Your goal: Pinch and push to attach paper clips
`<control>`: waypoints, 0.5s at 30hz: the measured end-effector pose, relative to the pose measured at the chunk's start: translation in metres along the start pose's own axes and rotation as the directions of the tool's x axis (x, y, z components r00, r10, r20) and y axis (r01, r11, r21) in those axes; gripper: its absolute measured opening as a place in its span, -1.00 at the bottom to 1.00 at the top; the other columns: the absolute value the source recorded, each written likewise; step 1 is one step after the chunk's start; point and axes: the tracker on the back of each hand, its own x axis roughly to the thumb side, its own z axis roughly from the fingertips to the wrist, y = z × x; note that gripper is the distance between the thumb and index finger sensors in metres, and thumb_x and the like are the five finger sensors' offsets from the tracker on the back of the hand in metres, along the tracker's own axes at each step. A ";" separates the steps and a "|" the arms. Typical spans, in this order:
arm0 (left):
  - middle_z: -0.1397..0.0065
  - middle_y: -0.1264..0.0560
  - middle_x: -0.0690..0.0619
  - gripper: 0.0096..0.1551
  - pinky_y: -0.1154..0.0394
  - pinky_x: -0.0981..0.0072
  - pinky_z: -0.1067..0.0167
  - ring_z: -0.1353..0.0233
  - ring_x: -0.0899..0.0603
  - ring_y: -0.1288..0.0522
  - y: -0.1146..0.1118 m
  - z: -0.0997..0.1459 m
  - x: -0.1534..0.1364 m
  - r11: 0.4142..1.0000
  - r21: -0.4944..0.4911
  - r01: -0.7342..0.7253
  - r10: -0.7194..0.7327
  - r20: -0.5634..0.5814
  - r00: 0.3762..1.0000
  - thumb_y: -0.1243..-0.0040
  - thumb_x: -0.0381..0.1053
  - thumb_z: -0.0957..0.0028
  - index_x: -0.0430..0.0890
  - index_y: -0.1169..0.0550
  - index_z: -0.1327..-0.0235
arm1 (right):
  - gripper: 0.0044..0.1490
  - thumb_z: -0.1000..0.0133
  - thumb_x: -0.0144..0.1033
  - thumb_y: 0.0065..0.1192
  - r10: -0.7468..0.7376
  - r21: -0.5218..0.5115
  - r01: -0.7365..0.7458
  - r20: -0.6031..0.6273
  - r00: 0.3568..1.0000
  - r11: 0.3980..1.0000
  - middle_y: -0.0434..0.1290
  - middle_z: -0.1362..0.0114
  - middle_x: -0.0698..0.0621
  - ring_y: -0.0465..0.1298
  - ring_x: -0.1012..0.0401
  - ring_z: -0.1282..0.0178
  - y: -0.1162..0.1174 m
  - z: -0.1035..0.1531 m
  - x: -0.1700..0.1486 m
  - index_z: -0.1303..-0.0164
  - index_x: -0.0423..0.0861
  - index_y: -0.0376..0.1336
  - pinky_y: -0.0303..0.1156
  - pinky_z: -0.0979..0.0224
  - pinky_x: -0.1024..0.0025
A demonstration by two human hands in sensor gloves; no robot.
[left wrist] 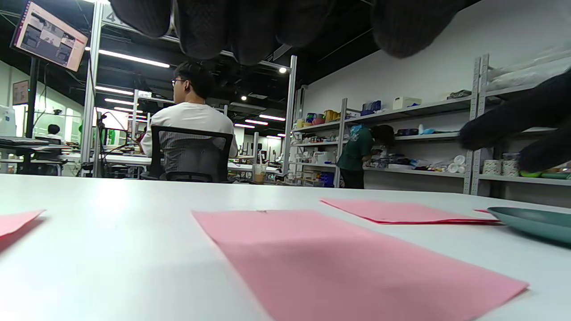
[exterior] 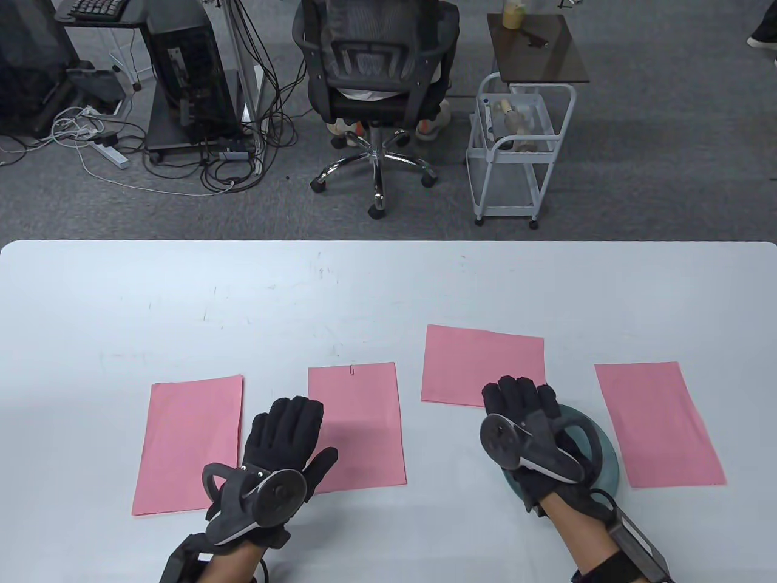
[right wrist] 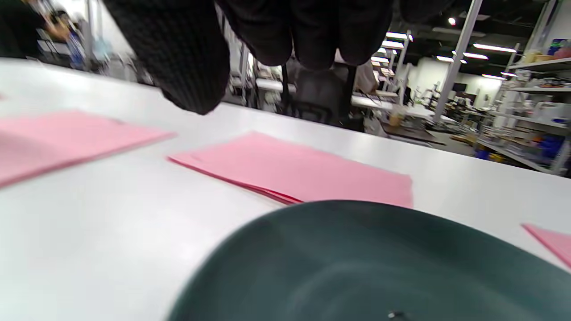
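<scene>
1. Both hands sit low over the counter [exterior: 376, 285] in my table feed. My left hand [exterior: 285, 440] lies flat with fingers stretched forward and thumb out to the side, holding nothing; its thumb and fingertips overlap the lower left part of the second pink sheet.
2. Farthest left I see a pink paper sheet [exterior: 189, 443], just beside the left hand.
3. Next comes the second pink sheet [exterior: 358, 419], which carries a small paper clip [exterior: 352, 368] on the middle of its far edge; the left wrist view shows it only as a tiny speck.
4. The third pink sheet [exterior: 482, 361] lies farther back; in the right wrist view it looks like a thin stack of several layers.
5. My right hand [exterior: 522, 413] hovers over a dark green dish [exterior: 607, 449], fingers close together and pointing toward the third sheet. Whether it pinches anything I cannot tell. A small metallic bit [right wrist: 392, 314] lies inside the dish, too blurred to identify.
6. The fourth pink sheet [exterior: 658, 425] sits just right of the dish.
</scene>
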 end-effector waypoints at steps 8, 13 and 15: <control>-0.70 -0.27 -0.17 -0.14 -0.20 -0.31 -0.51 -0.66 -0.36 -0.22 -0.005 -0.003 -0.002 0.999 -0.017 -0.047 0.047 0.011 0.999 -0.08 0.29 -0.26 -0.11 -0.21 -0.72 | -0.10 -0.23 -0.13 0.37 0.034 0.205 -0.015 -0.086 0.996 0.979 0.11 -0.76 -0.17 0.12 -0.13 -0.71 0.030 -0.055 0.007 -0.72 -0.09 0.05 -0.03 -0.64 -0.16; -0.71 -0.27 -0.17 -0.14 -0.21 -0.32 -0.50 -0.66 -0.36 -0.23 -0.011 -0.005 0.001 0.996 -0.049 -0.074 0.077 0.045 0.996 -0.07 0.30 -0.28 -0.11 -0.22 -0.73 | -0.10 -0.22 -0.17 0.38 0.134 0.252 -0.114 -0.064 0.989 0.961 0.09 -0.77 -0.14 0.11 -0.11 -0.73 0.038 -0.070 0.016 -0.72 -0.06 0.02 -0.04 -0.65 -0.14; -0.71 -0.27 -0.17 -0.14 -0.22 -0.32 -0.50 -0.66 -0.37 -0.24 -0.012 -0.005 0.002 0.994 -0.059 -0.087 0.090 0.046 0.995 -0.08 0.30 -0.28 -0.11 -0.22 -0.73 | -0.10 -0.23 -0.19 0.38 0.117 0.286 -0.097 -0.056 0.992 0.953 0.07 -0.77 -0.13 0.09 -0.10 -0.73 0.041 -0.076 0.018 -0.72 -0.05 0.01 -0.04 -0.65 -0.14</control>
